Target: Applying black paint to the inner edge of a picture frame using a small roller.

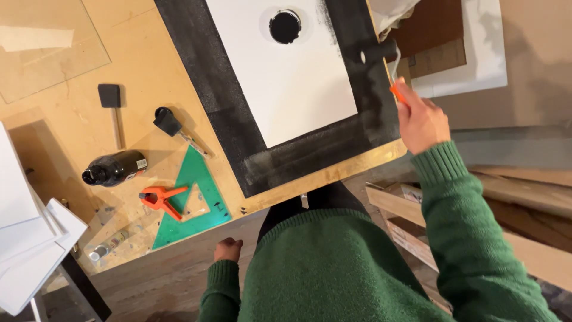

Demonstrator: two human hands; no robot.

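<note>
The right hand (422, 122) is up at the right edge of the board (333, 173), closed around the orange handle (396, 90) of a small paint roller (376, 52). The black roller head sits just beyond the fingers, up and a little left of the hand, on the black border (372, 107) running along that side. The roller's long axis lies roughly crosswise to that strip, so it looks lined up to travel along the border rather than across it. Handle and wire frame angle from the hand up toward the head.

The left hand (228, 248) is way down low by the green sweater (333, 268), curled into a loose fist near the table's near edge. I can't tell if anything's in it; it looks empty and is touching nothing on the board. So the right hand is clearly the one near the roller; the left is well apart from it.

Further out: the white panel (286, 71) in the middle is framed by the black paint, with a round black hole or pot (285, 26) near its top. The bottom strip looks streakier and thinner than the side.

Off to the left on the table (149, 77): two foam brushes (109, 96), a dark bottle (114, 168) on its side, an orange clamp (159, 198) and a green triangle (193, 203). All nearer the left hand, but none within touch.
</note>
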